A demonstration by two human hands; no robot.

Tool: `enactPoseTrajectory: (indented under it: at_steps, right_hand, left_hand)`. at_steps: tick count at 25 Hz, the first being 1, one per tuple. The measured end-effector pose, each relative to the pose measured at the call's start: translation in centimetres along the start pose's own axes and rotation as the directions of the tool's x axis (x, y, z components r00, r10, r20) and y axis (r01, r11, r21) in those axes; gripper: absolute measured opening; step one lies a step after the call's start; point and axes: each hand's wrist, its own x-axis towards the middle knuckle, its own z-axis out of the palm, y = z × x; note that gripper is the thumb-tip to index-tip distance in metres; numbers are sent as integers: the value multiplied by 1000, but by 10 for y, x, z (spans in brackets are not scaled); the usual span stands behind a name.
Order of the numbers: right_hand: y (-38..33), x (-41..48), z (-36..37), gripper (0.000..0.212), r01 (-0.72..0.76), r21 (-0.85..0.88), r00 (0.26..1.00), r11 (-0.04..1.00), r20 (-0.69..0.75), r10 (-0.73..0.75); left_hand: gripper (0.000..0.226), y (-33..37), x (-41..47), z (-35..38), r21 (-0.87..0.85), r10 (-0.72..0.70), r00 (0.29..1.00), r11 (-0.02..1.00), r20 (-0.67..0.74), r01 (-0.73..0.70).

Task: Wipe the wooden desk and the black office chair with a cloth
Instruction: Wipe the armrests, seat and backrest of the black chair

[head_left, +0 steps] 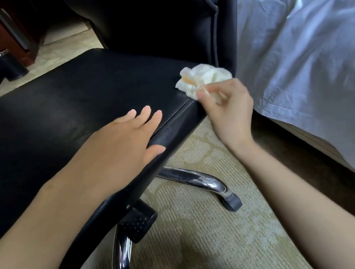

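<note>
Our left hand [126, 138] lies flat, fingers straight, on the chair [64, 116] seat's near edge. Our right hand [226, 108] pinches the crumpled cloth [203, 76] at the seat's right corner. The loose pinch could let it slip; the wheeled chair might roll under pressure.

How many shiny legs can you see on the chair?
2. One shiny leg reaches right, toward the bed sheet; the other points down at the picture's bottom. The seat may hide more.
</note>
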Motion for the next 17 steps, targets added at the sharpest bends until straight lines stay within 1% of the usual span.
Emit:
enactPoseTrajectory:
  at_steps: [2, 5, 7, 8, 11, 13, 15, 17]
  right_hand:
    - [-7, -30, 1, 7, 135, 29, 991, 990, 1, -135]
    - [-4, -58, 2, 10, 342, 16, 939, 939, -32, -342]
    - [3, -60, 3, 12, 396, 7, 916, 918, -71, -395]
    - [6, -59, 4, 12, 375, 1, 923, 927, -97, -374]
    - [7, -48, 3, 16, 241, -14, 953, 970, -184, -240]
    - [7, -37, -2, 16, 172, -68, 954, 983, -236, -183]
    - [7, -26, -10, 17, 99, -150, 957, 984, -257, -136]
    - [4, -23, -16, 20, 68, -257, 967, 964, -219, -126]
  left_hand:
    - [69, -4, -7, 0, -39, 6, 1000, 999, 5, -6]
    - [76, -13, -20, 3, -162, 21, 1000, 986, -21, -24]
    - [81, -24, -27, 8, -224, 17, 1000, 974, -18, -21]
    - [83, -30, -31, 11, -240, 15, 1000, 971, -15, -19]
    - [68, -40, -43, 15, -297, -6, 999, 955, -40, -6]
    - [60, -39, -47, 14, -301, -40, 988, 954, -146, -6]
    - [51, -27, -40, 7, -220, -80, 960, 975, -270, 20]
    - [60, -8, -24, 1, -124, -50, 942, 992, -331, 9]
